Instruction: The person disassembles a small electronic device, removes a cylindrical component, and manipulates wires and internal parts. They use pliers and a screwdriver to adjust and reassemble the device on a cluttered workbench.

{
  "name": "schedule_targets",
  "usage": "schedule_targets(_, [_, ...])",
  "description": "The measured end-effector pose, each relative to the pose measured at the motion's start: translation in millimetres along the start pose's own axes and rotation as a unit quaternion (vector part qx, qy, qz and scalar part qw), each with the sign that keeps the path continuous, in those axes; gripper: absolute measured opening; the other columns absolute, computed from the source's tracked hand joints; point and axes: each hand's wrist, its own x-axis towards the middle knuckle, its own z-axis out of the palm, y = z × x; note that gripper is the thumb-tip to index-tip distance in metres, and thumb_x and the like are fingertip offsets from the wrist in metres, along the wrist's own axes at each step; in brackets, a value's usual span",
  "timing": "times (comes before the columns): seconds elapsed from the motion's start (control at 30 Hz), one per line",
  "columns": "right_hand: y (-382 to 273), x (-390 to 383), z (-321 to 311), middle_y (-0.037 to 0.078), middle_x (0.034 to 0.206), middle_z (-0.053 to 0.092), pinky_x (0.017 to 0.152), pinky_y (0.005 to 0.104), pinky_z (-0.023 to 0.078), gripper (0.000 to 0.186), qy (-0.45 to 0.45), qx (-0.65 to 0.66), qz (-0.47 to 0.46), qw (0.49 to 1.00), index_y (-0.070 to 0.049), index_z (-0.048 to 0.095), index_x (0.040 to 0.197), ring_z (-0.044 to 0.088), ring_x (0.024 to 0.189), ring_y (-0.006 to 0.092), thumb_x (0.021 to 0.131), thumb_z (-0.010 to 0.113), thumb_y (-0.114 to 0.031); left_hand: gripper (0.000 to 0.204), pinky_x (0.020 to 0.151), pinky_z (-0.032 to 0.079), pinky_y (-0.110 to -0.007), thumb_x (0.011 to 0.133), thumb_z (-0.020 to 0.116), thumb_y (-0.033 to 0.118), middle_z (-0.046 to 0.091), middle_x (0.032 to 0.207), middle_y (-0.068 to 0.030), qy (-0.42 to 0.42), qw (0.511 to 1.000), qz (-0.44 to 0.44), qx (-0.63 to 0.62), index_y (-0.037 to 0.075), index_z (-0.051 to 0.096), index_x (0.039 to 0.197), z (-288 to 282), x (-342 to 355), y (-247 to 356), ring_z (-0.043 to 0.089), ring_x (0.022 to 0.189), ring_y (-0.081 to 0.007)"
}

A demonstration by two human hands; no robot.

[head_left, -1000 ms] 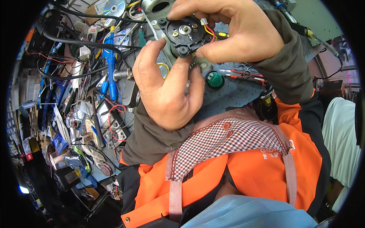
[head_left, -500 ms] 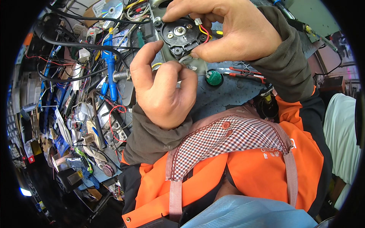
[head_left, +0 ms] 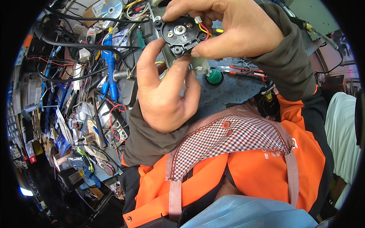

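Note:
A round black motor part [head_left: 179, 35] with a silver shaft in its middle, red and yellow wires and a small white plug is held up over the bench. My right hand [head_left: 235, 28] grips it from above and the right, fingers curled over its rim. My left hand [head_left: 163, 89] comes from below, thumb and forefinger pressed on its lower edge and on the grey metal plate [head_left: 199, 66] behind it. Both hands touch the same part.
The cluttered bench [head_left: 235, 91] has a green round cap [head_left: 214, 76], red-handled cutters [head_left: 243, 70], a blue-handled tool [head_left: 110, 64], black cables [head_left: 76, 45], a shiny disc [head_left: 113, 8] and several small parts at the left. An orange vest with a checked strap [head_left: 228, 136] fills the lower view.
Both hands and the black motor part have drifted slightly up and left in the view. The left fingers shifted on its lower edge. The grip is the same.

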Motion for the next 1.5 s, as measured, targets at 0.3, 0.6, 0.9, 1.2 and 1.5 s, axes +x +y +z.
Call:
schedule_targets(0.3, [7.4, -2.9, 1.7, 0.015, 0.109, 0.07, 0.077, 0.0321, 0.055, 0.055, 0.003, 0.054, 0.0, 0.999, 0.007, 0.066, 0.124, 0.065, 0.09, 0.0182, 0.075, 0.084, -0.007, 0.035, 0.088, 0.046, -0.042, 0.067, 0.088, 0.01, 0.061, 0.112, -0.0122, -0.019, 0.997, 0.02, 0.075, 0.009, 0.078, 0.1, -9.8, -2.2, 6.8, 0.058, 0.102, -0.0321])
schedule_targets(0.6, [6.2, -1.2, 4.9, 0.014, 0.105, 0.07, 0.073, 0.0315, 0.055, 0.055, 0.02, 0.022, -0.042, 0.999, 0.007, 0.067, 0.124, 0.064, 0.085, 0.017, 0.073, 0.083, -0.008, 0.03, 0.083, 0.044, -0.04, 0.068, 0.091, 0.014, 0.06, 0.106, -0.0117, -0.004, 0.997, 0.012, 0.074, 0.008, 0.075, 0.093, -11.5, -2.7, 9.6, 0.056, 0.095, -0.0304])
schedule_targets(0.9, [-30.1, 4.6, 0.1, 0.013, 0.096, 0.069, 0.066, 0.0306, 0.054, 0.052, -0.005, -0.074, 0.042, 0.996, 0.006, 0.068, 0.121, 0.063, 0.075, 0.0149, 0.074, 0.081, -0.011, 0.034, 0.072, 0.048, -0.041, 0.074, 0.088, 0.012, 0.056, 0.101, -0.016, -0.007, 0.987, -0.066, 0.149, 0.004, 0.071, 0.103, -14.0, -2.1, 24.2, 0.058, 0.085, -0.0333])
schedule_targets(1.2, [-23.2, 5.0, 5.6, 0.014, 0.101, 0.069, 0.07, 0.0312, 0.055, 0.052, -0.001, -0.034, 0.009, 0.999, 0.007, 0.067, 0.12, 0.063, 0.079, 0.0164, 0.074, 0.082, -0.01, 0.024, 0.066, 0.048, -0.04, 0.076, 0.086, 0.014, 0.054, 0.092, -0.0124, -0.034, 0.967, -0.104, 0.229, 0.004, 0.067, 0.087, -14.8, 2.3, 46.0, 0.057, 0.078, -0.0313])
schedule_targets(1.5, [7.2, 1.8, 5.9, 0.012, 0.101, 0.068, 0.07, 0.0295, 0.054, 0.053, 0.018, 0.008, -0.038, 0.999, 0.008, 0.067, 0.121, 0.062, 0.08, 0.0146, 0.074, 0.083, -0.009, 0.014, 0.064, 0.052, -0.041, 0.084, 0.077, 0.003, 0.056, 0.089, -0.0119, -0.022, 0.972, -0.087, 0.218, 0.003, 0.066, 0.094, -9.6, -1.0, 42.6, 0.061, 0.075, -0.0325])
